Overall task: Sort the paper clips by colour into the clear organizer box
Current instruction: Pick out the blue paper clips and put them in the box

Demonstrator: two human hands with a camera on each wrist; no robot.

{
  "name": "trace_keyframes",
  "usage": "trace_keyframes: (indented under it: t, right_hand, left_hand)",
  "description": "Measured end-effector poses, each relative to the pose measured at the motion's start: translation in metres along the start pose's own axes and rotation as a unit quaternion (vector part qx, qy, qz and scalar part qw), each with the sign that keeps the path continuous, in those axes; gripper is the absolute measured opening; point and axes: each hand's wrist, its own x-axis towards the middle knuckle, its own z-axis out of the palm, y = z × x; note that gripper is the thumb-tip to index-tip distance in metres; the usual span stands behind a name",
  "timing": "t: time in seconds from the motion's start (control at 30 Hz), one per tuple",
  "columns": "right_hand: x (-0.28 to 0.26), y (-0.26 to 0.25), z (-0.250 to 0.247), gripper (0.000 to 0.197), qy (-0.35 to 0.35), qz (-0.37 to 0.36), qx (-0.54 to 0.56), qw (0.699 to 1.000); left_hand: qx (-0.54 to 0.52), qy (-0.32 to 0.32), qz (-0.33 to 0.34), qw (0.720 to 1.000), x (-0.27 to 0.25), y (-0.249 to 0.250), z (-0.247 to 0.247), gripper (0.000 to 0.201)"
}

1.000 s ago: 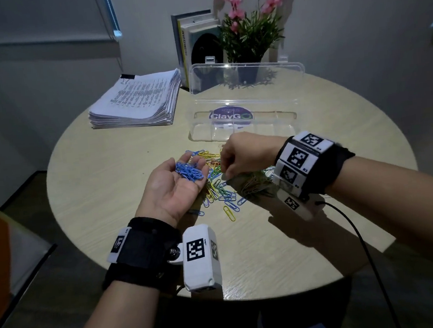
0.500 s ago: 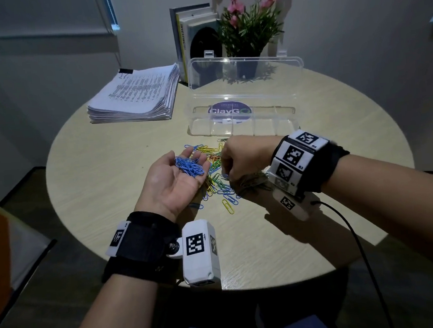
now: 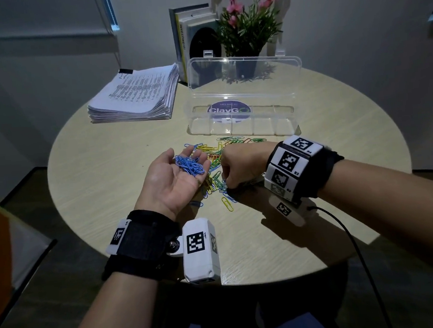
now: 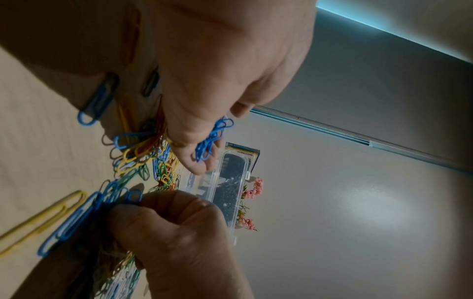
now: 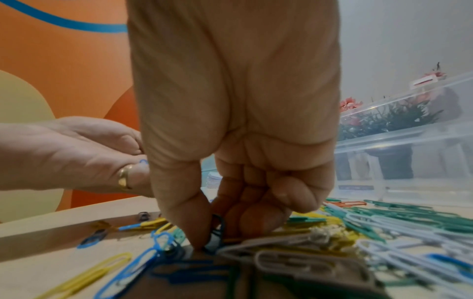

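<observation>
My left hand (image 3: pixel 171 179) lies palm up over the table's middle, fingers relaxed, with several blue paper clips (image 3: pixel 190 165) resting on it; these blue clips (image 4: pixel 212 137) show in the left wrist view too. Just to its right, my right hand (image 3: pixel 226 185) is curled down onto the mixed pile of coloured clips (image 3: pixel 215 178). Its thumb and forefinger pinch a blue clip (image 5: pixel 217 226) at the table top. The clear organizer box (image 3: pixel 241 133) stands open behind the pile, its lid (image 3: pixel 244 75) upright.
A thick stack of printed paper (image 3: pixel 136 95) lies at the back left. Books (image 3: pixel 193 35) and a potted plant with pink flowers (image 3: pixel 248 30) stand behind the box. A black cable (image 3: pixel 353 243) trails from my right wrist over the round table's near edge.
My right hand has dropped a little toward me onto the near part of the pile. The left hand stays palm up with the blue clips.
</observation>
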Motion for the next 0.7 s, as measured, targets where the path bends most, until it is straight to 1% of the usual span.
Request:
trace_keyframes:
  t: [0.1, 0.2, 0.27, 0.37, 0.5, 0.57, 0.63, 0.7]
  right_hand:
    - [-0.001, 0.004, -0.001, 0.021, 0.022, 0.002, 0.0, 1.0]
    - [-0.004, 0.008, -0.006, 0.01, 0.03, -0.005, 0.021, 0.999]
    - [-0.007, 0.011, -0.011, 0.008, 0.039, -0.008, 0.069, 0.997]
    - [-0.01, 0.012, -0.023, 0.009, 0.069, -0.014, 0.171, 0.983]
    - [-0.015, -0.001, -0.037, 0.012, 0.099, -0.073, 0.225, 0.966]
    - [-0.018, -0.004, -0.04, 0.017, 0.099, -0.085, 0.251, 0.959]
    - [-0.017, -0.001, -0.041, 0.019, 0.099, -0.069, 0.242, 0.963]
    - [-0.013, 0.008, -0.039, 0.015, 0.113, -0.036, 0.195, 0.974]
  left_hand:
    - [0.007, 0.007, -0.001, 1.0, -0.001, 0.0, -0.001, 0.043]
    - [0.008, 0.014, 0.002, 1.0, -0.002, -0.001, -0.001, 0.039]
    - [0.011, 0.018, 0.002, 1.0, -0.003, -0.002, 0.0, 0.037]
    - [0.019, 0.025, 0.002, 1.0, -0.003, -0.006, 0.002, 0.035]
    - [0.019, -0.002, -0.022, 1.0, -0.004, -0.017, 0.01, 0.037]
    - [0.012, -0.014, -0.032, 0.999, -0.004, -0.022, 0.014, 0.037]
    - [-0.002, -0.009, -0.034, 0.999, -0.003, -0.024, 0.016, 0.035]
    - [-0.005, 0.007, -0.029, 1.0, -0.001, -0.023, 0.017, 0.031]
